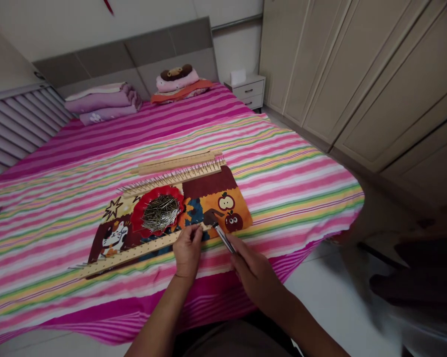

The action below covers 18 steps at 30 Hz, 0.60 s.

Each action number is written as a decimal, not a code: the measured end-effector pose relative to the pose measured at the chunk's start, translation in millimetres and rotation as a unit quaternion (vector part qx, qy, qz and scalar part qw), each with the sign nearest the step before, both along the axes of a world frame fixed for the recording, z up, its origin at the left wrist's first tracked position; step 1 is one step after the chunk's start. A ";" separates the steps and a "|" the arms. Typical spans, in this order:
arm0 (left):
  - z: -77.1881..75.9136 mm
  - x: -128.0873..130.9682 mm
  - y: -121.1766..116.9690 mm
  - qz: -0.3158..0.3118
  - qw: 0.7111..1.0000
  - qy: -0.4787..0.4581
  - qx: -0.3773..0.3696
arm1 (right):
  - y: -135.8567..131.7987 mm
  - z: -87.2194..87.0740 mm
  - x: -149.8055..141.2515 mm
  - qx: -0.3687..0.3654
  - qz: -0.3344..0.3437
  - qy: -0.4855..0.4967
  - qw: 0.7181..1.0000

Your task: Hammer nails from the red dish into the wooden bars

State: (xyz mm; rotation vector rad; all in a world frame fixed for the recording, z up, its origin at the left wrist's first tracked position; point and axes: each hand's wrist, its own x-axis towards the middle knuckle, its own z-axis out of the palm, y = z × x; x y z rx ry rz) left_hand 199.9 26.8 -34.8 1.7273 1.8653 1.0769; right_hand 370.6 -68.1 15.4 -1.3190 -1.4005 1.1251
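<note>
My right hand (255,272) is wrapped round the metal handle of a hammer (225,239). The hammer's dark head is just above the right end of a wooden strip (149,247) with a row of small holes or dots. My left hand (188,250) rests on that strip, thumb and fingers pinched together beside the hammer head; what they pinch is too small to make out. Some thin nails stick out at the strip's left end. Beyond it, a red scalloped bowl (136,219) holds a heap of nails (161,213). All lie on a patterned mat (204,181).
Behind the bowl lies another wooden strip (197,173) bristling with nails, with a plain strip (174,162) behind it. The striped bed (283,178) carries folded bedding (104,103) near the headboard. A nightstand (247,91) and wardrobes (320,64) stand to the right.
</note>
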 end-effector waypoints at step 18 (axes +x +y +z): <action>0.0 -0.4 -5.4 0.001 1.000 0.005 0.009 | 5.2 18.5 0.4 0.038 0.004 -0.027 0.999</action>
